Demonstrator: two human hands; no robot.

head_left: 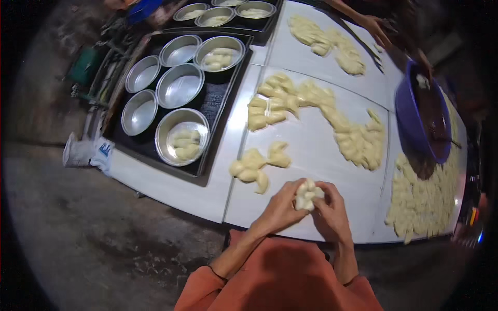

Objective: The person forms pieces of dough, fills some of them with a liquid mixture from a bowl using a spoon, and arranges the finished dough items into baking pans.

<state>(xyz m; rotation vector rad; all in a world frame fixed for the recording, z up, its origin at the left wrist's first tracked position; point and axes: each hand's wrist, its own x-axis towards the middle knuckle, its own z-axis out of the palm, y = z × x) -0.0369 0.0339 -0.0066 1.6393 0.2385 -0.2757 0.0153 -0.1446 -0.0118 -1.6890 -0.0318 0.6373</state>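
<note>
Between my two hands, close to the table's near edge, is a small lump of pale dough (308,195). My left hand (284,205) closes on it from the left, and my right hand (333,208) grips it from the right with fingers bent. Just beyond my left hand lies a small group of dough pieces (250,167). A longer spread of shaped dough pieces (340,122) curves across the middle of the white table (306,150). Parts of my fingertips are hidden behind the dough.
At left, a black tray (218,106) carries several round metal pans (180,85), two with dough pieces inside. Another tray stands behind it. A purple basin (407,116) with brown contents sits at right beside flat dough strips (423,202). Another person's hand (376,30) is at the far side.
</note>
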